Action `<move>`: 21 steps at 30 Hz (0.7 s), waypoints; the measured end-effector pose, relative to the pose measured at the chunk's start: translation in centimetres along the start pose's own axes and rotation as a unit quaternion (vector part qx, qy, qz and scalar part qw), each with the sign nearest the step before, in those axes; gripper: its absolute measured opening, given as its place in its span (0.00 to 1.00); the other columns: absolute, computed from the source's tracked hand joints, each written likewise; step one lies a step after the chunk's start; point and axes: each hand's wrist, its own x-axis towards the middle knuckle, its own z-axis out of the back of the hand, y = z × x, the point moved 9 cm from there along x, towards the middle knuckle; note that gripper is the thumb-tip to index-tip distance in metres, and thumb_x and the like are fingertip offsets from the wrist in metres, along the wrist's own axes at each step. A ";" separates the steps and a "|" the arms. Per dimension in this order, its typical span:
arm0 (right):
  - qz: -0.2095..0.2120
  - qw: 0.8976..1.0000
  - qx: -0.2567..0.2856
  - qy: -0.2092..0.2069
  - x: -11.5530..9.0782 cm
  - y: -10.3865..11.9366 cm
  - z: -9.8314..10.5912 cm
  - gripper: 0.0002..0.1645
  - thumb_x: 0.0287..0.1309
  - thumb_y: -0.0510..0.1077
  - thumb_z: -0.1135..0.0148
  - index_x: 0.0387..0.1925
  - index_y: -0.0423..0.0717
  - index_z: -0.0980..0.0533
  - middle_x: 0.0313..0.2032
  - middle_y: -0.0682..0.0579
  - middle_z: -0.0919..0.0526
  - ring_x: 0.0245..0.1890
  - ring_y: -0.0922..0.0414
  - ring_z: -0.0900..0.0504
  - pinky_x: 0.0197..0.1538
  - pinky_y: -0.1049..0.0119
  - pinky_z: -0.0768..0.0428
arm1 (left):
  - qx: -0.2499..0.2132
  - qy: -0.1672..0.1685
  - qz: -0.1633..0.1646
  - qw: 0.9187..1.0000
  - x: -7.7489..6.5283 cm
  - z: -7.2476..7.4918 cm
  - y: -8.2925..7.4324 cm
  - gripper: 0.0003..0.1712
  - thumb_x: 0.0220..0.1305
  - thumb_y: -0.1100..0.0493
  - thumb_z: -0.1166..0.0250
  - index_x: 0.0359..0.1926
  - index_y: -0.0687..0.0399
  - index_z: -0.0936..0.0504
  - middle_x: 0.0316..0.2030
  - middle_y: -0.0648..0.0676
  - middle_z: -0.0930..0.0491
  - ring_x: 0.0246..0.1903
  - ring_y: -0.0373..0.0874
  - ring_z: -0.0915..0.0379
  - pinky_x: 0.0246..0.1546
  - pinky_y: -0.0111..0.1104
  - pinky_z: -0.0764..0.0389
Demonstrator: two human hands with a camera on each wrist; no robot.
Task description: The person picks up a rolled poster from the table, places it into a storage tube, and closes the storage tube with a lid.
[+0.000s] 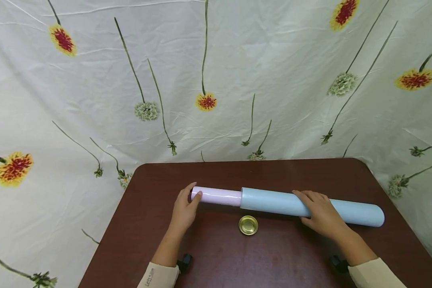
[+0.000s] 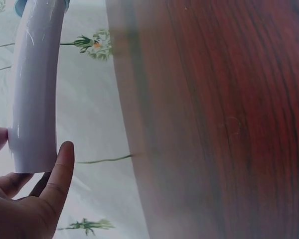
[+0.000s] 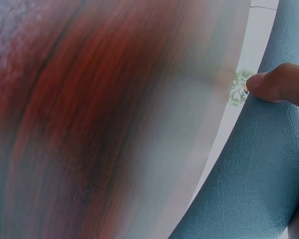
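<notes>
A slim lilac tube (image 1: 219,196) comes out of the left end of a wider light-blue tube (image 1: 273,201); the part inside is hidden. My left hand (image 1: 183,211) grips the lilac tube's free end. In the left wrist view, thumb and fingers (image 2: 61,172) sit on either side of that lilac tube (image 2: 35,99). Over the middle of the blue tube lies my right hand (image 1: 321,214), holding it with the fingers on top and the thumb on the near side. The right wrist view shows the thumb (image 3: 269,84) against the wrinkled blue surface (image 3: 254,164).
A small round gold lid (image 1: 248,225) lies on the dark reddish-brown table (image 1: 230,256), just in front of the joined tubes. Black wrist straps (image 1: 185,263) show at both cuffs. A white flower-printed cloth (image 1: 237,60) hangs behind and beside the table.
</notes>
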 end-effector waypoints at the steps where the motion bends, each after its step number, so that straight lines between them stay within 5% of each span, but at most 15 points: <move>1: 0.001 1.000 0.000 -0.001 0.0 0.0 0.0 0.56 0.39 0.40 0.17 0.71 0.47 0.34 0.56 0.42 0.21 0.57 0.41 0.22 0.60 0.38 0.30 | -0.002 0.001 0.001 1.000 0.0 0.0 -0.1 0.29 0.73 0.47 0.41 0.72 0.46 0.30 0.67 0.59 0.29 0.63 0.55 0.30 0.64 0.53 0.29; 21: 0.000 1.000 0.006 -0.003 0.1 0.5 0.0 0.55 0.39 0.40 0.16 0.71 0.45 0.33 0.56 0.43 0.21 0.57 0.43 0.21 0.60 0.37 0.30 | -0.012 0.000 -0.003 1.000 -0.4 -0.5 -1.1 0.28 0.72 0.49 0.39 0.70 0.45 0.28 0.64 0.57 0.26 0.56 0.53 0.27 0.57 0.46 0.26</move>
